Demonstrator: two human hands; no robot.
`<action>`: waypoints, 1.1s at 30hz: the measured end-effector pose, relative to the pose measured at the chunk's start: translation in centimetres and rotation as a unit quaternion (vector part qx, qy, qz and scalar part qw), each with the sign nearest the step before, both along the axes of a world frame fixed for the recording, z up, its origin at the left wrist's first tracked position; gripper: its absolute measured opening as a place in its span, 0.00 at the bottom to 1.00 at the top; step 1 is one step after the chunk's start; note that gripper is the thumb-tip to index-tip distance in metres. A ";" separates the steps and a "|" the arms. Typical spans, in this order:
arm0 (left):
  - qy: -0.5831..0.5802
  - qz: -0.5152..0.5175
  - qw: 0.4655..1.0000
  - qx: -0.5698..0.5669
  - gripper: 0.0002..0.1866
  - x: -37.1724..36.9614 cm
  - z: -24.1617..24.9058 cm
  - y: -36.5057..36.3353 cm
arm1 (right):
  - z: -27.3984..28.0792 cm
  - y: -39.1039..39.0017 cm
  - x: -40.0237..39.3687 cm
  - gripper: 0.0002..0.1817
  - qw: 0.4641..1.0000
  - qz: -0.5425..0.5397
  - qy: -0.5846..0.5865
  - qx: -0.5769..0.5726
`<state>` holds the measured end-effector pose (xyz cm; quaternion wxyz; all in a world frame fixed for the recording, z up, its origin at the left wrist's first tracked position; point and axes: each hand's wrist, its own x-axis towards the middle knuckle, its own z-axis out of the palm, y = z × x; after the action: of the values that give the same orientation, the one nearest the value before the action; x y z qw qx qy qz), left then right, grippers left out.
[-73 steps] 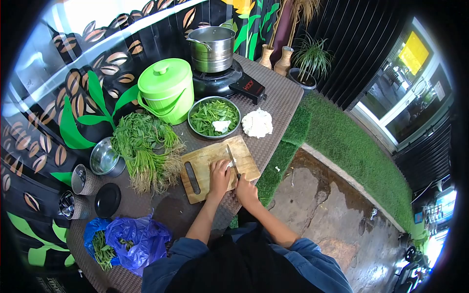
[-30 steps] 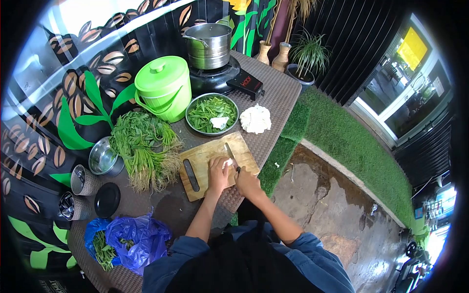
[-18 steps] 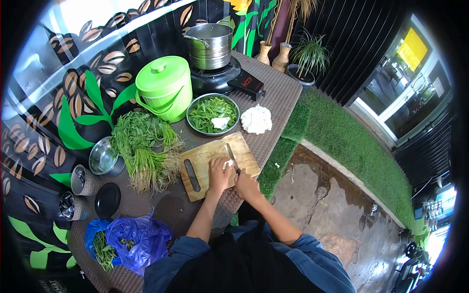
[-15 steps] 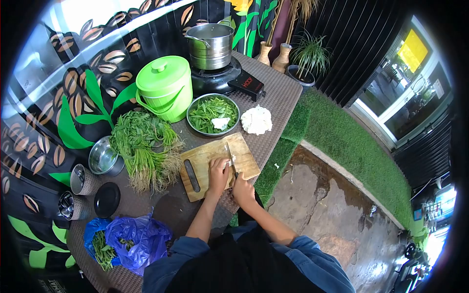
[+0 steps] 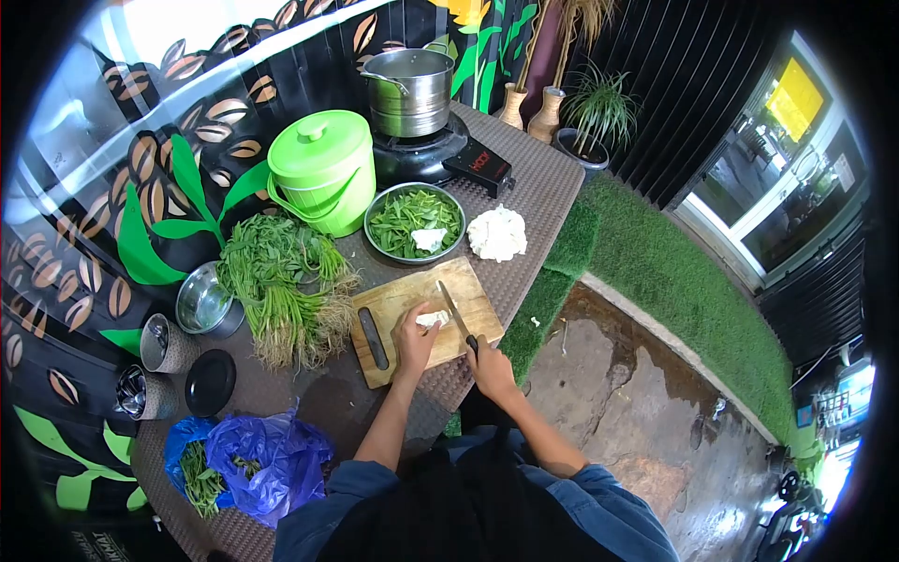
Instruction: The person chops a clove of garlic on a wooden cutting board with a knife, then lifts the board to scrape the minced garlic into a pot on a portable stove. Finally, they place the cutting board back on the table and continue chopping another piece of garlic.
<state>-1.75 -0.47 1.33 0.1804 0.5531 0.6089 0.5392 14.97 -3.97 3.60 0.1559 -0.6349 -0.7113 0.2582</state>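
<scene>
A wooden cutting board [image 5: 389, 304] lies near the table's edge. On it, my left hand [image 5: 413, 347] pinches a white cauliflower piece [image 5: 433, 319] between thumb and fingers. My right hand [image 5: 493, 370] is closed round the dark handle of a knife [image 5: 453, 305], whose blade points away from me over the board, just right of the piece. Behind the board sits a metal bowl [image 5: 371, 245] of cut green leaves [image 5: 412, 217] with a white piece [image 5: 429, 240] on top. Beside the bowl rests a larger white cauliflower [image 5: 497, 233].
Rooted greens [image 5: 290, 290] lie left of the board, near a lidded green bucket [image 5: 323, 173]. A steel pot [image 5: 409, 98] stands on a black stove [image 5: 421, 159]. A metal bowl [image 5: 208, 302], cutlery holders, a black lid [image 5: 210, 382] and a blue plastic bag [image 5: 272, 459] occupy the left side.
The knife has moved right, away from my left fingers, and its blade has tilted. My right hand has shifted right. The white piece now shows more fully in my left hand.
</scene>
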 end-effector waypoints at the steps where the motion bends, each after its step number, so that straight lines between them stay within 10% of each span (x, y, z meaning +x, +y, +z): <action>1: -0.010 -0.029 0.999 -0.032 0.15 -0.1 -0.2 0.0 | -0.3 -0.3 0.1 0.18 1.000 0.001 0.000 -0.001; 14: 0.183 -0.071 0.979 0.055 0.15 0.7 -1.7 -0.4 | 1.2 2.3 -0.9 0.19 0.998 0.054 -0.033 0.009; 33: 0.120 -0.076 0.989 0.037 0.09 0.3 -2.4 0.0 | 1.6 2.1 -1.9 0.18 0.996 0.036 -0.072 -0.035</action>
<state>-1.47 -0.47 -1.11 0.1256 0.6652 0.5617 0.4756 13.10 -1.89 5.23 0.0723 -0.6310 -0.7335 0.2420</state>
